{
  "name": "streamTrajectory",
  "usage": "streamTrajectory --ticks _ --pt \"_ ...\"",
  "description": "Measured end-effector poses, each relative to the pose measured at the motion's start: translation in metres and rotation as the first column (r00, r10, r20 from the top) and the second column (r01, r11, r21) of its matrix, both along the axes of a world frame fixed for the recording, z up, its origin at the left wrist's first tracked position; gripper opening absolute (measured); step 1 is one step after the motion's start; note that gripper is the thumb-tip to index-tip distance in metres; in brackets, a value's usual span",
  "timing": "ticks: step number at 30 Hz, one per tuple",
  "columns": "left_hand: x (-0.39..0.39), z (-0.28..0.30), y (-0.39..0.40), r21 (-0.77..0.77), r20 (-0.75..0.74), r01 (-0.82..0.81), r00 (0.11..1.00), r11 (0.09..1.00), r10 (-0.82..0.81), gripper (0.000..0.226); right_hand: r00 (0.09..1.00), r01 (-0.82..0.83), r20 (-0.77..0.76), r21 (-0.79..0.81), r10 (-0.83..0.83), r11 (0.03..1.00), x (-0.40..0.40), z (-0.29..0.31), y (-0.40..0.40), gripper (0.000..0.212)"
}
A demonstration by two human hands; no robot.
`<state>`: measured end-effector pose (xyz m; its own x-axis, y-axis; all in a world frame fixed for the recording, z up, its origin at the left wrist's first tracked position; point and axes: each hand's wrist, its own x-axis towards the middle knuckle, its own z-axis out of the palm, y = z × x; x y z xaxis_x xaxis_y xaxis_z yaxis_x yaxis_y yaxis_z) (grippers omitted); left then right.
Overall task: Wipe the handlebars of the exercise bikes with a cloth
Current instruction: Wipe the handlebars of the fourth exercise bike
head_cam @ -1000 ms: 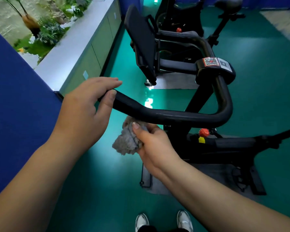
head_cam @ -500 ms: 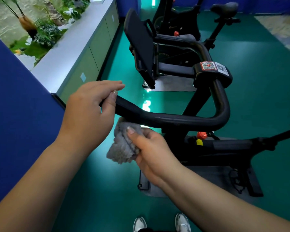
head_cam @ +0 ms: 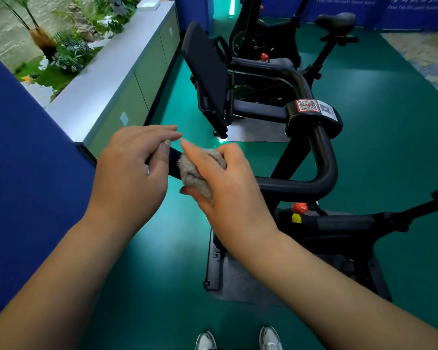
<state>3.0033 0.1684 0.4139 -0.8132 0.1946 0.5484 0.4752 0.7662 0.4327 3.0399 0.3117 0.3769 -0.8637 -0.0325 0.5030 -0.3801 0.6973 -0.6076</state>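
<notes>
The nearest exercise bike (head_cam: 339, 223) stands on the green floor (head_cam: 390, 147), with 1 black handlebar (head_cam: 324, 170) looping toward the person and a second bike (head_cam: 263, 46) behind it. The left hand (head_cam: 132, 173) grips the near end of the handlebar, thumb curled onto the bar and the other fingers (head_cam: 159, 130) pressed together over its top. The right hand (head_cam: 225, 188) holds the grey cloth (head_cam: 200, 170) wrapped around the bar just beside the left hand, fingers and thumb curled around it.
</notes>
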Motion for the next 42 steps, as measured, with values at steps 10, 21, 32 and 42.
streamTrajectory --ticks 10,21,32,42 --pt "0.003 -0.009 0.002 -0.098 -0.052 -0.027 0.998 0.995 0.022 0.027 0.986 0.168 -0.053 0.213 -0.160 0.963 0.022 -0.020 0.054 0.050" --pt "0.004 -0.013 0.005 -0.037 -0.046 -0.029 0.999 0.999 0.028 0.026 0.962 0.249 0.089 0.089 -0.257 0.964 0.029 -0.010 0.085 0.054" --pt "0.003 -0.015 0.005 -0.029 -0.091 -0.026 0.996 0.999 0.023 0.027 0.994 0.032 -0.104 0.100 -0.022 0.994 0.000 -0.014 0.038 0.032" --pt "0.016 -0.027 0.025 -0.263 -0.163 -0.046 0.987 0.964 0.003 0.023 0.996 0.069 -0.077 0.184 -0.056 0.980 0.024 -0.021 0.091 0.034"
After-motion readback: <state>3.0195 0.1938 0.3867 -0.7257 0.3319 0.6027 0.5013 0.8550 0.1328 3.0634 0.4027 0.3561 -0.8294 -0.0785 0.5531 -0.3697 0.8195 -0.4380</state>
